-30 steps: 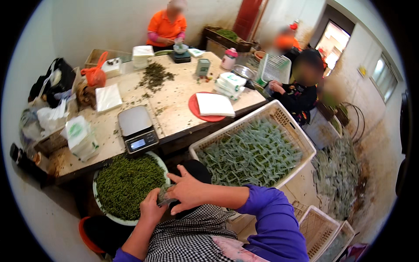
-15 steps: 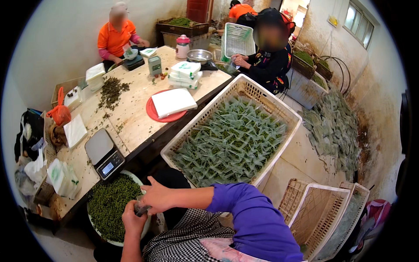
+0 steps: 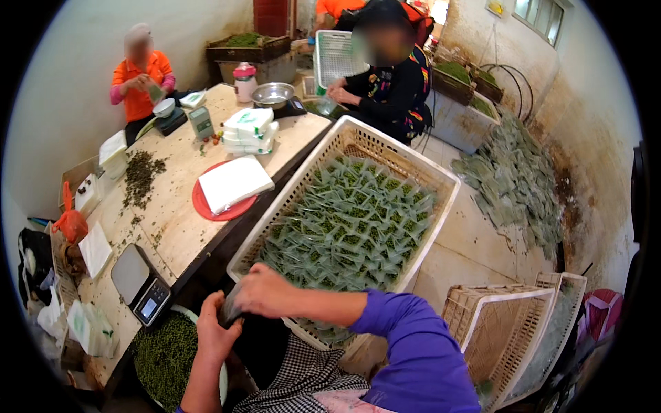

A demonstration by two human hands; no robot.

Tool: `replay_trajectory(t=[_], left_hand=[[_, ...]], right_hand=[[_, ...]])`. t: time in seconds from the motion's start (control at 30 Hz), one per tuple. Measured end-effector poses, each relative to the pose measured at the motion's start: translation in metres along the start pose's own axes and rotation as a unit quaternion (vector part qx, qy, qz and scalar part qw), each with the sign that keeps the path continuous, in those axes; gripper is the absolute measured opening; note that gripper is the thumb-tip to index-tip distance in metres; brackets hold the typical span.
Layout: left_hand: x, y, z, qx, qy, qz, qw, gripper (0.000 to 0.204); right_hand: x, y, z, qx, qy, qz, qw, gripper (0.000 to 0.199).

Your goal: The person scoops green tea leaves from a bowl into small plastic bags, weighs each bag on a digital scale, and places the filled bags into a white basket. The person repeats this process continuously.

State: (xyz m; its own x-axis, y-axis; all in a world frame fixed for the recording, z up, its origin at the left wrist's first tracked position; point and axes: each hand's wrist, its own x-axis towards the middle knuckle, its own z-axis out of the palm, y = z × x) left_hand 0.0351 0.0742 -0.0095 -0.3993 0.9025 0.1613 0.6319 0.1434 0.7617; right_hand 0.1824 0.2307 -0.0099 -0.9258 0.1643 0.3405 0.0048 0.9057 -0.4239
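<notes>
Both my hands hold a small clear plastic bag [image 3: 231, 307] over the gap between the table and the large crate. Around its lower side my left hand [image 3: 216, 326] is closed, thumb pointing toward the crate. The fingers of my right hand [image 3: 264, 292] grip the bag's upper part; what is inside is hard to make out. Below my left forearm stands a white basin [image 3: 222, 383] heaped with small round green berries [image 3: 160, 359]. Beyond my right hand, a cream plastic crate [image 3: 421, 266] holds rows of clear bags of green berries [image 3: 348, 227].
A digital scale [image 3: 141, 283] lies on the table's near corner. White bag stacks [image 3: 235, 184], a red plate [image 3: 206, 208] and dark scraps [image 3: 142, 177] cover parts of the table. Two co-workers [image 3: 141, 72] [image 3: 385, 82] sit beyond. Stacked crates [image 3: 506, 330] and piled bags [image 3: 516, 175] are at right.
My hands have lifted the bag away from the basin toward the crate. The view has swung right. The far co-worker in orange has raised a bag above the bowl.
</notes>
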Motion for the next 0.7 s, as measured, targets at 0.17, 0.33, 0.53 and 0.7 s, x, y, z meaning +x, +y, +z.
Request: replay_trajectory(t=[0.17,0.33,0.53,0.7], left_hand=[[0.015,-0.017,-0.004,-0.062,0.063,-0.023,0.996,0.067],[-0.003,-0.062,-0.022,-0.024,0.077,-0.082,0.993,0.062],[-0.008,-0.071,-0.018,-0.015,0.064,-0.109,0.992,0.057],[-0.022,-0.099,-0.019,-0.032,0.097,-0.092,0.991,0.041]], right_hand=[[-0.062,0.122,-0.082,-0.138,0.280,0.111,0.943,0.012],[-0.151,0.210,-0.183,-0.324,0.336,0.425,0.776,0.014],[-0.274,0.278,-0.198,-0.528,0.096,0.584,0.608,0.029],[-0.274,0.295,-0.197,-0.416,0.008,0.664,0.621,0.027]])
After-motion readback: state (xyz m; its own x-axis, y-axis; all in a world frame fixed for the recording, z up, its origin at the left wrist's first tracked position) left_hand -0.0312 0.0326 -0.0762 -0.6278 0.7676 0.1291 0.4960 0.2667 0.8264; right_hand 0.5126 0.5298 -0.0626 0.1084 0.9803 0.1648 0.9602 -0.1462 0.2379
